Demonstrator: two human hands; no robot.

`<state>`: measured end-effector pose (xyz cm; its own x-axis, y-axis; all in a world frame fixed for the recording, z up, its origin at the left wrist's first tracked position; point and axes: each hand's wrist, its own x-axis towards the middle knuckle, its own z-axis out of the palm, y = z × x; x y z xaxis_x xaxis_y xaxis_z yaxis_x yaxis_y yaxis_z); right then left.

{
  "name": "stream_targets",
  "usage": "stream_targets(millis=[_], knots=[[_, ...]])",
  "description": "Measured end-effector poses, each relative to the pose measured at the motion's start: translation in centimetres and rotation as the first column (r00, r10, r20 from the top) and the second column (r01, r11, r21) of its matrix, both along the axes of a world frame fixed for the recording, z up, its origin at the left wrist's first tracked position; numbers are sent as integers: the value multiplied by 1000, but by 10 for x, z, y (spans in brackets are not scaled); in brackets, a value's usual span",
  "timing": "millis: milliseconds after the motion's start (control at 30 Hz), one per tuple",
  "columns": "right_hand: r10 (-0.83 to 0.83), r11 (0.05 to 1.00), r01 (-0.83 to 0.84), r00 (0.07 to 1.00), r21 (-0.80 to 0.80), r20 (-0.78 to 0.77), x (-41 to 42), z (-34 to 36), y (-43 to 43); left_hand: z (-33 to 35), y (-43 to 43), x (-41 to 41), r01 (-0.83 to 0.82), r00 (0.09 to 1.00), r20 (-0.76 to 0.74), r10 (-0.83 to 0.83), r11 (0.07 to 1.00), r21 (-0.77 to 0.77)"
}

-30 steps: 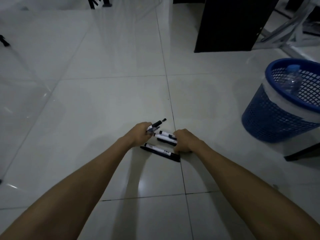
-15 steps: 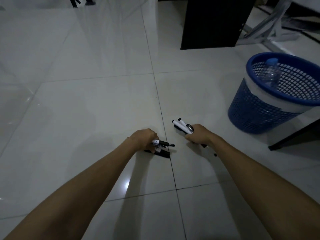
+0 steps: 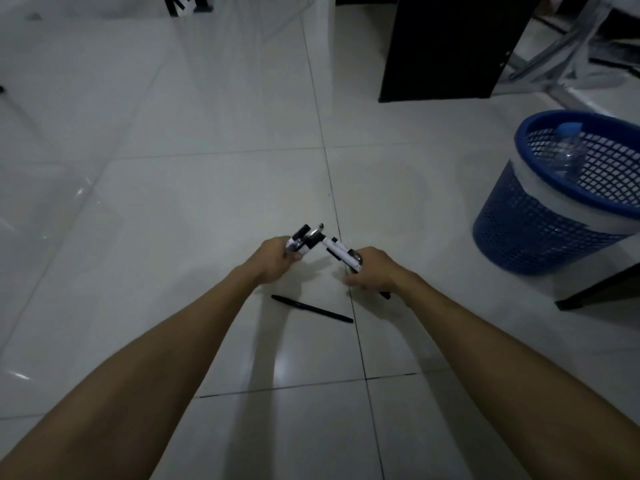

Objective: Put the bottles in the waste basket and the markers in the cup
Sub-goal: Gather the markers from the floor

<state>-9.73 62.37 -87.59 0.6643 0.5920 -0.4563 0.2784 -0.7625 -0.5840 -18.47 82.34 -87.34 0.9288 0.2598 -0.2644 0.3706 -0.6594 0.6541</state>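
- A bundle of white-barrelled markers with black caps (image 3: 304, 241) sits clenched in the person's left hand (image 3: 275, 259), caps fanning up and to the right above the knuckles; how many there are cannot be told.
- A second clutch of white markers (image 3: 341, 252) is gripped in the right hand (image 3: 375, 273), their tips angled up and left so that they nearly meet those of the left-hand bundle; a dark end pokes out below the right wrist.
- Both hands are curled shut around their markers, held low above the floor and near each other, bare forearms reaching in from the bottom corners of the view.
- One slim black pen (image 3: 311, 309) lies flat on the floor just below and between the two hands, slanting down to the right, its right tip reaching a grout line.
- The floor (image 3: 207, 188) is glossy white tile, dimly lit, with soft shadows of the arms beneath them.
- A blue mesh waste basket (image 3: 540, 237) with a pale liner stands well off to the right, seemingly tilted.
- Inside it, a clear plastic bottle (image 3: 568, 150) with a blue cap leans against the far wall, cap at rim level.
- A black cabinet (image 3: 446, 46) rises at the top right, with a grey metal frame (image 3: 554, 64) beside it.
- No cup appears in view.
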Motion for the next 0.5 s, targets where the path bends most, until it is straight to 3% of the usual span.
stream_targets(millis=[133, 267, 500], knots=[[169, 983, -166, 985, -79, 33, -24, -3, 26, -1, 15, -13, -228, 971, -13, 239, 906, -358], [297, 949, -288, 953, -129, 56, -47, -13, 44, -6, 26, -22, -366, 910, -86, 405, 689, -625], [335, 932, -312, 937, -185, 104, -58, -25, 56, -8, 35, -19, -530, 754, -214, 621, 382, -757]])
